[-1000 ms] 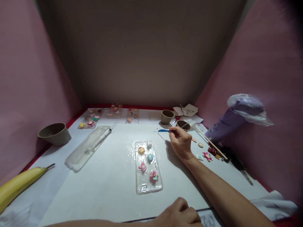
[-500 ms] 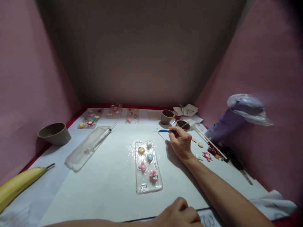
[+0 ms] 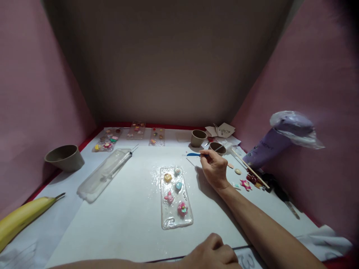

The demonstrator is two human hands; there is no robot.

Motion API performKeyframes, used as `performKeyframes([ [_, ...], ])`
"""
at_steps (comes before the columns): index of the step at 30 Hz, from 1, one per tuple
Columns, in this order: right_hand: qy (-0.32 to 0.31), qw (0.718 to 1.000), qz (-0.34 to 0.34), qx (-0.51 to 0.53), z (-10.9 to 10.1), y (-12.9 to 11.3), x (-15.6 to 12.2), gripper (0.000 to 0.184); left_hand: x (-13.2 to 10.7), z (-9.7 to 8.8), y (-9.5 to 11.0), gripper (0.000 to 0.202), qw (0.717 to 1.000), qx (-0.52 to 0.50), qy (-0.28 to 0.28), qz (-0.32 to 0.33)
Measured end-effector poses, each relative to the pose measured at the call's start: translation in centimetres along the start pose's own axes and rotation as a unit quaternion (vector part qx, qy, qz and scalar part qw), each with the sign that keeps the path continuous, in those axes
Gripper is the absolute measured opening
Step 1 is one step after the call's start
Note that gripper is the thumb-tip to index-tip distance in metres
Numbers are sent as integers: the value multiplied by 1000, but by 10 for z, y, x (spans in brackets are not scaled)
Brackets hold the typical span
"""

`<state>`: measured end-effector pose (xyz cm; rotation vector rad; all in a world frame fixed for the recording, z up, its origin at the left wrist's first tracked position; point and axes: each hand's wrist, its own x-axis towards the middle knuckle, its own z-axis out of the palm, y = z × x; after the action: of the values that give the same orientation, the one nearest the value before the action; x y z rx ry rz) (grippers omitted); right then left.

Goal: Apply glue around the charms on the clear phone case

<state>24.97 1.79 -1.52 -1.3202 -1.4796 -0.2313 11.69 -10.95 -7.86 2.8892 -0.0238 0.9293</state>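
Pinched in my right hand (image 3: 214, 170) is a blue plastic knife (image 3: 193, 154), its blade pointing left just above the white table. A short thin stick (image 3: 191, 161) lies under it. In front of me rests a clear phone case (image 3: 174, 220) with glossy wet-looking patches. Stuck on it are a pink bunny charm (image 3: 169, 197), a pink flower charm (image 3: 182, 209), a blue heart-like charm (image 3: 178, 185) and other small charms. My left hand (image 3: 211, 254) lies at the near table edge with fingers curled under; its palm side is hidden.
Left are a banana (image 3: 28, 215), a grey-brown pot (image 3: 66, 158) and a clear tray (image 3: 98, 179) with a syringe. Decorated cases (image 3: 157, 137) lie at the back. Two pots (image 3: 198, 138), loose charms (image 3: 246, 185), a wooden stick (image 3: 249, 168) and a purple bag (image 3: 266, 145) stand or lie right.
Almost nothing differs. The view has shifted very slightly; both hands, the blue knife and the phone case keep their places.
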Motion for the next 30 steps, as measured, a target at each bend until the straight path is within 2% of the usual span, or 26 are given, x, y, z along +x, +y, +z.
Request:
performKeyframes([
  [5,2,1000,-5,-8,0,0,0,17,0,3,-1,31,995,7,99,-3],
  [8,3,1000,1,-27,0,1,1,18,1,1,0,31,992,4,125,0],
  [13,-14,999,18,-31,0,2,0,19,2,-2,0,29,992,-5,129,-2],
  [23,-4,999,21,-28,0,2,0,18,4,-6,1,30,990,5,139,0],
  [30,-6,1000,21,-18,0,2,0,18,-1,-1,0,33,996,3,93,0],
])
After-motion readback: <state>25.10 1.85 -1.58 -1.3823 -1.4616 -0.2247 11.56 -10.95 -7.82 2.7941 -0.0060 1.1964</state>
